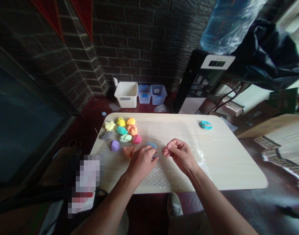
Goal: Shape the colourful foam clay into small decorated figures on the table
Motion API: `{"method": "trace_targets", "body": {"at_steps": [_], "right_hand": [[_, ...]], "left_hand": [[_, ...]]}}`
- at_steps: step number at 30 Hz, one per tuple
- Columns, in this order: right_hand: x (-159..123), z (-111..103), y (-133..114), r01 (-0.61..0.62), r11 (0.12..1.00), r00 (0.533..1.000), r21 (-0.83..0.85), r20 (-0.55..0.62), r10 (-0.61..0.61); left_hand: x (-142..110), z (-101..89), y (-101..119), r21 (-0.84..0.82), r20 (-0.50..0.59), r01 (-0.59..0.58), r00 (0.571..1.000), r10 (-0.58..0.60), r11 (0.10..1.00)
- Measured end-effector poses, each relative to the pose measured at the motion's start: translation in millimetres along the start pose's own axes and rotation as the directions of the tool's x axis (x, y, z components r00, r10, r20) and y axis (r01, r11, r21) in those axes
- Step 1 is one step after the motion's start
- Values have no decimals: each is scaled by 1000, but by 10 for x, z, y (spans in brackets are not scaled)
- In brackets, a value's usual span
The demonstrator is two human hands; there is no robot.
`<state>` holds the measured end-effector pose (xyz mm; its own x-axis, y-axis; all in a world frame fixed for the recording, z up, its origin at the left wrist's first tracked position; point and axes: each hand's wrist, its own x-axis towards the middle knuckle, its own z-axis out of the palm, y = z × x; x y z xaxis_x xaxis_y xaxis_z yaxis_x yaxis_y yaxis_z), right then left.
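My left hand rests on a sheet of bubble wrap in the middle of a low wooden table, its fingers curled over a blue clay lump. My right hand is just to the right of it, fingers pinched together on something I cannot make out. An orange-brown clay lump lies beside my left hand. Several coloured clay lumps sit in a cluster at the table's far left. A finished blue clay piece with red marks lies alone at the far right.
A white bin and two clear boxes stand on the floor behind the table by a brick wall. A water dispenser stands at the back right. A shoe shows under the table's near edge.
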<state>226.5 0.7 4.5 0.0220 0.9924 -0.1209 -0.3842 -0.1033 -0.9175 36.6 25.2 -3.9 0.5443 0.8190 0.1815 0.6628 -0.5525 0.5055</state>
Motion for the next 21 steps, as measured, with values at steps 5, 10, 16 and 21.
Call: {"method": "trace_targets", "body": {"at_steps": [5, 10, 16, 21], "right_hand": [[-35, 44, -33, -53, 999, 998, 3, 17, 53], [-63, 83, -46, -115, 989, 990, 91, 88, 108], [-57, 30, -24, -67, 991, 997, 112, 32, 64], [-88, 62, -51, -97, 989, 993, 114, 73, 89]], "left_hand": [[6, -14, -4, -26, -27, 1, 1000, -2, 1000], [8, -64, -3, -12, -59, 19, 998, -20, 1000], [19, -98, -7, -50, -98, 13, 995, -18, 999], [22, -122, 10, -28, -91, 26, 995, -29, 999]]}}
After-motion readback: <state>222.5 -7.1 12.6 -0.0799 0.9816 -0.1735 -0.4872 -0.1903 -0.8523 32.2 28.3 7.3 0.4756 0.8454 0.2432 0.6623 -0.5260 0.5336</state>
